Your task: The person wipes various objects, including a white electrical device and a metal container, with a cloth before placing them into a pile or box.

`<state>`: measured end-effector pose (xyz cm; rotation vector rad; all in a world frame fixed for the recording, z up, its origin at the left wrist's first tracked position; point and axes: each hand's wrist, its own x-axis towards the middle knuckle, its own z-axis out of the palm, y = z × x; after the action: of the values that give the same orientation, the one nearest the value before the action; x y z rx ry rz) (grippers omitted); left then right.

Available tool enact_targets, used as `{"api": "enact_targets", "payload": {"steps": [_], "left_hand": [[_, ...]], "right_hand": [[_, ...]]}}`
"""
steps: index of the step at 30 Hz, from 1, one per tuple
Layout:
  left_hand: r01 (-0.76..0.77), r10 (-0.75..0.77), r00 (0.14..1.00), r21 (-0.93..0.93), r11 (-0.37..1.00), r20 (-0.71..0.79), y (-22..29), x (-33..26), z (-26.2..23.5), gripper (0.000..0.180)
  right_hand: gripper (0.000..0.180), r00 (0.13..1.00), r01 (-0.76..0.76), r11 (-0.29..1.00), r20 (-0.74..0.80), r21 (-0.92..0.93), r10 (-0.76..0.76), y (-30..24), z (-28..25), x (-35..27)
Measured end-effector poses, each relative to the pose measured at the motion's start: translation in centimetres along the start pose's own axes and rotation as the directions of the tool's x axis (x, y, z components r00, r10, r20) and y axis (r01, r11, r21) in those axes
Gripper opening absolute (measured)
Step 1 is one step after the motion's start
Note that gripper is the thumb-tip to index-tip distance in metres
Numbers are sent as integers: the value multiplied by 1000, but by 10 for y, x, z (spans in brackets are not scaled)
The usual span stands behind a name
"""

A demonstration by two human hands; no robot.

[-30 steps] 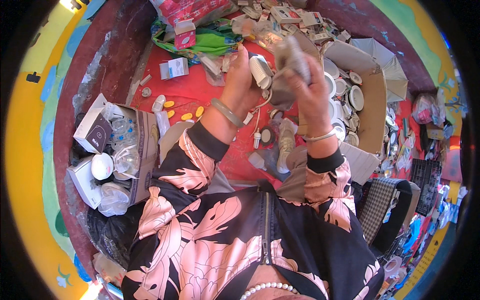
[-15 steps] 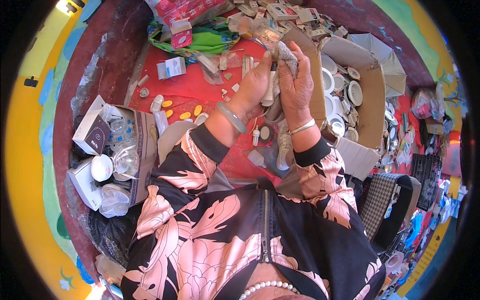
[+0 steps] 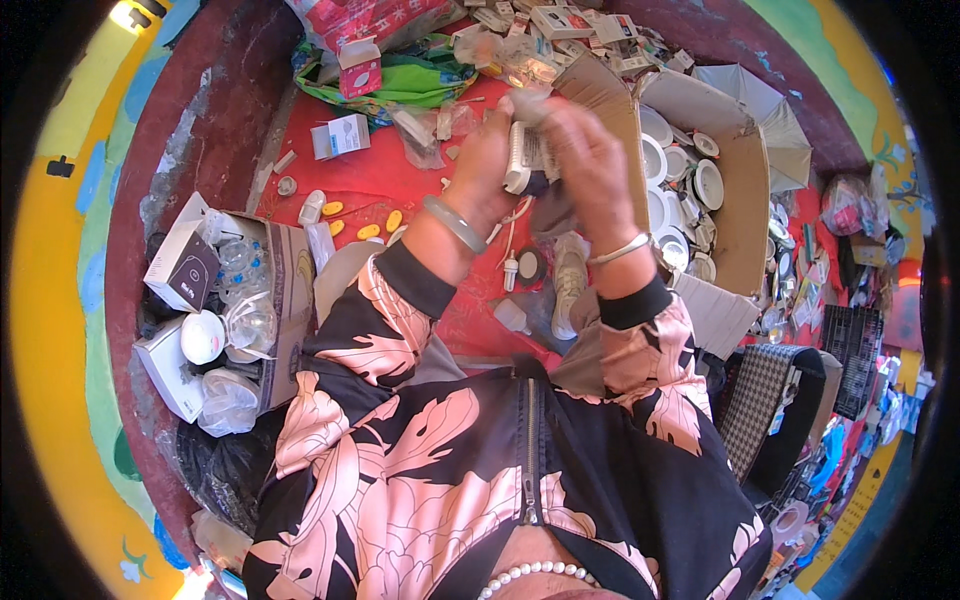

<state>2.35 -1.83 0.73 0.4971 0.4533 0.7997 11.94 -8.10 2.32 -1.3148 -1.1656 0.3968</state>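
Observation:
In my left hand (image 3: 478, 180) is a small white block-like device (image 3: 517, 160) with a ribbed side, its fingers wrapped round it. The device's inner face looks dark and pale in patches, and its kind cannot be made out. My right hand (image 3: 592, 165) is smeared by motion just right of the device. A greyish cloth (image 3: 532, 104) shows blurred at its fingertips, over the device's upper end. Below the hands lie a small white bulb (image 3: 511, 272) on a wire and a round dark-faced piece (image 3: 531, 265) with a pale rim.
An open carton (image 3: 745, 190) of round white lamp fittings stands at the right. Left is a box (image 3: 290, 290) of clear plastic items. Yellow pieces (image 3: 394, 221) and a small blue-white box (image 3: 341, 137) lie on the red sheet (image 3: 385, 170). Small boxes (image 3: 562, 22) pile up at the back.
The white device has turned so more of its inner face shows. My right hand has swung slightly right and down, and the cloth has shifted left across the device's top.

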Motion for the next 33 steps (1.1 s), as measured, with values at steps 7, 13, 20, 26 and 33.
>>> {"api": "enact_targets", "payload": {"steps": [7,13,20,26,33], "left_hand": [[-70,58,988,-75,995,-144,2,6,-15,27],[8,-14,997,-74,997,-75,25,14,-28,35],[-15,15,1000,-4,1000,11,5,-6,1,28],[10,-10,997,5,1000,-76,27,4,-21,33],[-39,19,972,-85,996,-235,24,12,-23,37]], "right_hand": [[21,983,112,990,154,-86,-98,-7,13,-11],[19,894,377,920,303,-106,-331,-28,14,-17],[19,953,300,923,125,-241,-277,-6,-4,0],[22,866,472,866,275,-168,-418,-21,14,-22],[19,998,-64,996,9,-69,65,8,-3,-10]]}}
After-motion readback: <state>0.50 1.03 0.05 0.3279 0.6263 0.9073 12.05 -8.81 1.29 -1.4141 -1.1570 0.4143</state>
